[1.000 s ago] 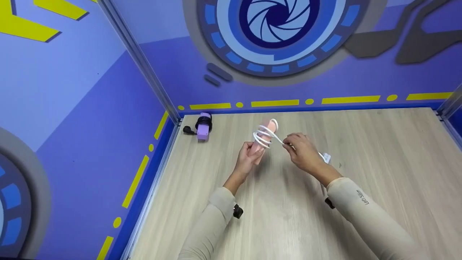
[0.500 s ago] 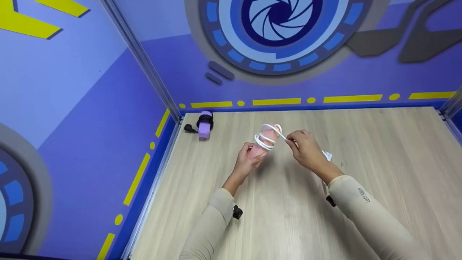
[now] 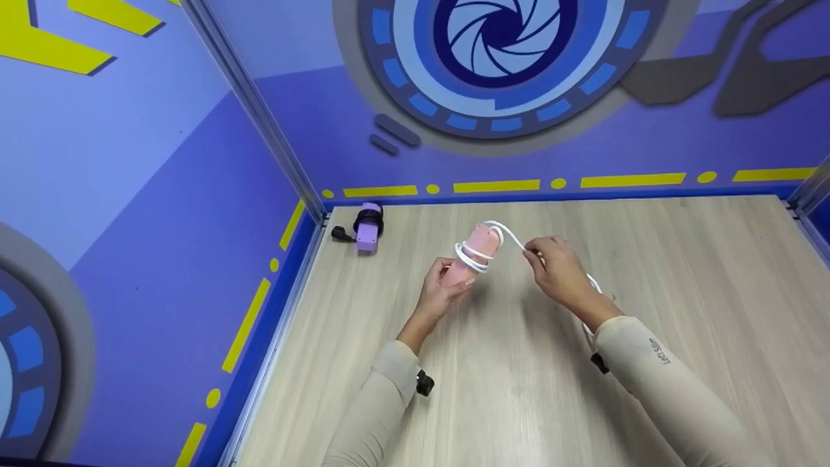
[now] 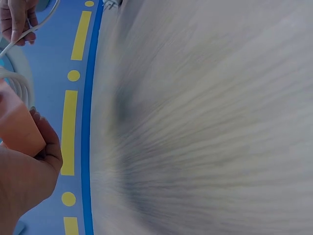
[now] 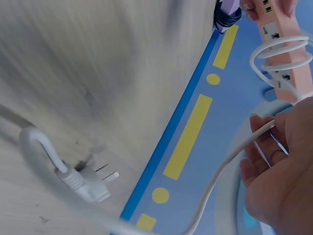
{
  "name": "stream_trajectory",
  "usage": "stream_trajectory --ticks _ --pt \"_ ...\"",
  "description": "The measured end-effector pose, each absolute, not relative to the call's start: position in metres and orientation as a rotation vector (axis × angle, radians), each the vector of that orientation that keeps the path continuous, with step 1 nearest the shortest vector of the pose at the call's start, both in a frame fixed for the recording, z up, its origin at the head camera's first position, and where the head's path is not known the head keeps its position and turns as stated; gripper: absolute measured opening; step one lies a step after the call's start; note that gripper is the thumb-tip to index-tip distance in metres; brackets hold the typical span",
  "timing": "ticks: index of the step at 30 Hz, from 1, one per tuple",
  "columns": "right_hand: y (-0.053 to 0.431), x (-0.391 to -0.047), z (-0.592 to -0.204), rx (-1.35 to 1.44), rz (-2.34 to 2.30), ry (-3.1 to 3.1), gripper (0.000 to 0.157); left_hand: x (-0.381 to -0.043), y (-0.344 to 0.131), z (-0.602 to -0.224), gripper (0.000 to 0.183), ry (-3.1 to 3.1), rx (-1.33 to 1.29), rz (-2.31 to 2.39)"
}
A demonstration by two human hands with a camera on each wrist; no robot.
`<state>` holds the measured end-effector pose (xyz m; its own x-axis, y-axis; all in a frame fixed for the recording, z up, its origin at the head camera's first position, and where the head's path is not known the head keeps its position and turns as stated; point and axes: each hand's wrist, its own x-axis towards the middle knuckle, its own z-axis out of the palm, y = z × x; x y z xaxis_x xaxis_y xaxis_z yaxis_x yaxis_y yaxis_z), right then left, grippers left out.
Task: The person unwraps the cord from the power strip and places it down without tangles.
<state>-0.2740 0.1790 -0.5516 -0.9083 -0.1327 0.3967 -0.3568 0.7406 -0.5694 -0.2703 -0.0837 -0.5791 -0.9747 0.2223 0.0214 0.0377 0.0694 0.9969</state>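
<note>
The right wrist view bares what the head view hides: the sockets (image 5: 270,30) on the face of the pink power strip (image 3: 483,239), and a white plug (image 5: 90,183), prongs out, close to the bench (image 3: 681,272); whether it touches is hard to tell. From the head, the right forearm (image 3: 593,305) stands in the way of that plug. The left wrist view adds the strip's plain end, by the palm. The left hand (image 3: 436,288) grips that end, the strip tilted over the bench, short of its far edge, with loops of white cord (image 5: 222,167) around it. The right hand (image 3: 556,269) pinches the cord beside it. At the bench's far left corner lies a purple strip (image 3: 367,240) wrapped in black cord (image 3: 369,218), its black plug (image 3: 341,234) toward the left edge.
</note>
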Motion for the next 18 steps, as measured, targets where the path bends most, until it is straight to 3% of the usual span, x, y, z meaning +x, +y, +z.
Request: stream_trajectory --ticks 8,18 --pt "0.194 -0.271 -0.562 0.402 0.904 -2.661 0.012 -0.261 -0.083 -0.562 0.046 2.215 0.255 2.077" --pt "0.224 -0.268 -0.582 0.388 0.832 -2.789 0.013 -0.276 -0.086 -0.583 0.044 2.263 0.172 2.087"
